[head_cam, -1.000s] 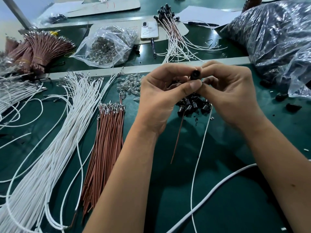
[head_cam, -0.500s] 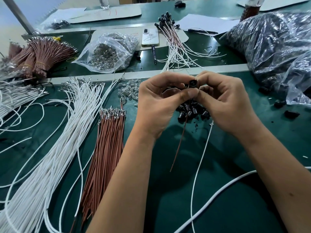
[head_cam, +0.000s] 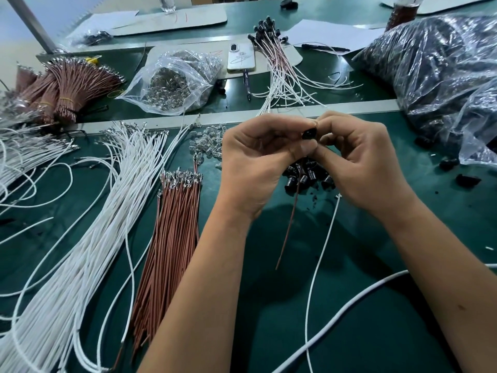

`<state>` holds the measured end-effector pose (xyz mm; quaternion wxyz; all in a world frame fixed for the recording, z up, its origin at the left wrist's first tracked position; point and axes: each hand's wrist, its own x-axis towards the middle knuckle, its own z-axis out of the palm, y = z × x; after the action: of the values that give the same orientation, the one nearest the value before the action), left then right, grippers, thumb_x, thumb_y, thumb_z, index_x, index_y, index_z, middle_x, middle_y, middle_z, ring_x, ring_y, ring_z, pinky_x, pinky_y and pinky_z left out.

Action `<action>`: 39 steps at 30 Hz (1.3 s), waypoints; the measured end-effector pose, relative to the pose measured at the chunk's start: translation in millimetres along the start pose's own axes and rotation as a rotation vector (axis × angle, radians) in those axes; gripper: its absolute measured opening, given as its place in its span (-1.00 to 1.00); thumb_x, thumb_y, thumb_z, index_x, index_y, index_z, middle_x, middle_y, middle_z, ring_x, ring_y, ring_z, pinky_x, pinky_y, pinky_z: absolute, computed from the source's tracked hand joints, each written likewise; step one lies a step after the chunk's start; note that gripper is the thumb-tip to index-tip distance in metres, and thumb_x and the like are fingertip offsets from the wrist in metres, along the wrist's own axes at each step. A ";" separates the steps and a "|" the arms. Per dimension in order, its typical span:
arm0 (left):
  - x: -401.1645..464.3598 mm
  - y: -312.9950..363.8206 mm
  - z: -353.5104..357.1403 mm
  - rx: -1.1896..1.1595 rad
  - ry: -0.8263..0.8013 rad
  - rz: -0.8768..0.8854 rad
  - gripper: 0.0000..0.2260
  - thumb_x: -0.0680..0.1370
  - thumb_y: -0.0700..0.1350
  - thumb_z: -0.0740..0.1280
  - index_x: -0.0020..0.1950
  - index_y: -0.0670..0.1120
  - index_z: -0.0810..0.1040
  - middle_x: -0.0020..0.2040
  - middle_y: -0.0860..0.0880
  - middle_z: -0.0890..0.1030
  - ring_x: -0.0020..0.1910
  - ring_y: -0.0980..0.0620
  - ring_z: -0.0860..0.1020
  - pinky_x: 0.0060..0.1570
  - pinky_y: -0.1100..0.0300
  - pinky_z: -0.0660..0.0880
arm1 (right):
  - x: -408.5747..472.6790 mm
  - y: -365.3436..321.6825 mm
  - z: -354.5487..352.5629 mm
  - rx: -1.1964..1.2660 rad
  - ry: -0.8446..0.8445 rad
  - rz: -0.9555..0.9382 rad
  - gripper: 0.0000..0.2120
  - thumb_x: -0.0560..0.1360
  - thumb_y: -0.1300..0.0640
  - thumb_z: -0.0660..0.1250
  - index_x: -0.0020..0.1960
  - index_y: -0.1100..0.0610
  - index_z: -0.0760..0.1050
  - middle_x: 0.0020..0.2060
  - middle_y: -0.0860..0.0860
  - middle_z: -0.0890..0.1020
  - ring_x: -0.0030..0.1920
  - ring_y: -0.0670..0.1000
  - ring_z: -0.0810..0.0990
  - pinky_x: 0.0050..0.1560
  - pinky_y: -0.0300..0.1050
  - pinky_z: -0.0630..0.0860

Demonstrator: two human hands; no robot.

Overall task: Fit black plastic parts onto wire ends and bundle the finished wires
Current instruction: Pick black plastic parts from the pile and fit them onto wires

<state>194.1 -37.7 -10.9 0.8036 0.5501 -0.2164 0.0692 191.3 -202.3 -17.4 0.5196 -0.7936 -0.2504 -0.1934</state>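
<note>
Head view showed my left hand [head_cam: 258, 157] and right hand [head_cam: 360, 157] had sunk nearer the table [head_cam: 349, 319], fingers pinching the black plastic part [head_cam: 308, 134] between them; brown wire [head_cam: 289, 224] dangled below, likely almost seated.

Assembly workshop: green bench [head_cam: 349, 332] (wire bundles [head_cam: 67, 87], bagged parts [head_cam: 174, 82]).

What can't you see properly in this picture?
- Head view: where the thin brown wire and thin white wire enter the small black plastic part; left hand and right hand cover it.
- Large crinkled plastic bag: contents blurred by glare, cut off at right edge.
</note>
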 end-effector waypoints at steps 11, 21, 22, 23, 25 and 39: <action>1.8 -1.7 -5.0 0.040 0.092 -0.057 -0.79 0.38 -0.48 0.50 -0.05 -0.27 0.64 -0.22 -0.10 0.70 -0.24 0.00 0.67 -0.12 0.18 0.61 | -1.1 0.9 -1.5 0.050 0.051 0.070 -0.92 0.52 0.12 0.54 -0.04 0.12 0.70 -0.21 0.02 0.68 -0.21 -0.05 0.63 -0.17 -0.16 0.53; 1.7 -1.8 -3.7 0.035 0.115 -0.033 -0.78 0.40 -0.49 0.48 -0.01 -0.29 0.63 -0.19 -0.16 0.67 -0.20 0.01 0.65 -0.07 0.18 0.61 | -0.7 1.4 1.2 0.079 0.076 0.079 -0.99 0.55 0.23 0.50 -0.03 0.16 0.70 -0.20 0.11 0.66 -0.20 -0.01 0.61 -0.20 -0.07 0.51; 1.4 -2.2 -3.3 0.032 0.118 -0.035 -0.79 0.40 -0.48 0.48 -0.02 -0.29 0.63 -0.19 -0.16 0.67 -0.20 0.02 0.65 -0.08 0.19 0.61 | -1.0 0.9 1.7 0.100 0.073 0.088 -0.99 0.55 0.23 0.49 -0.04 0.15 0.70 -0.20 0.10 0.67 -0.20 0.00 0.61 -0.20 0.00 0.53; 1.2 -2.3 -3.0 0.027 0.123 -0.038 -0.80 0.40 -0.48 0.48 -0.03 -0.29 0.63 -0.19 -0.15 0.67 -0.20 0.02 0.65 -0.08 0.19 0.60 | -1.1 0.4 2.3 0.124 0.069 0.101 -0.98 0.55 0.23 0.49 -0.04 0.14 0.69 -0.20 0.07 0.67 -0.19 0.02 0.62 -0.18 0.08 0.56; 0.9 -2.7 -2.3 0.020 0.130 -0.044 -0.81 0.40 -0.48 0.48 -0.06 -0.27 0.63 -0.20 -0.11 0.68 -0.21 0.04 0.65 -0.09 0.20 0.59 | -1.8 -0.6 2.6 0.162 0.054 0.130 -0.98 0.55 0.22 0.48 -0.04 0.13 0.69 -0.20 0.02 0.68 -0.18 0.01 0.63 -0.12 0.12 0.59; 0.4 -3.1 -0.3 0.014 0.100 -0.054 -0.79 0.42 -0.43 0.50 -0.09 -0.15 0.63 -0.21 -0.07 0.67 -0.20 0.05 0.61 -0.07 0.21 0.58 | -3.2 -1.5 3.4 0.114 0.066 0.122 -0.98 0.57 0.19 0.49 -0.04 0.13 0.68 -0.22 -0.08 0.70 -0.21 -0.13 0.63 -0.13 -0.21 0.54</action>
<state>195.7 -38.7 -13.5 0.8112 0.5571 -0.1603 0.0763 188.0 -199.3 -19.5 0.5827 -0.7698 -0.1948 -0.1731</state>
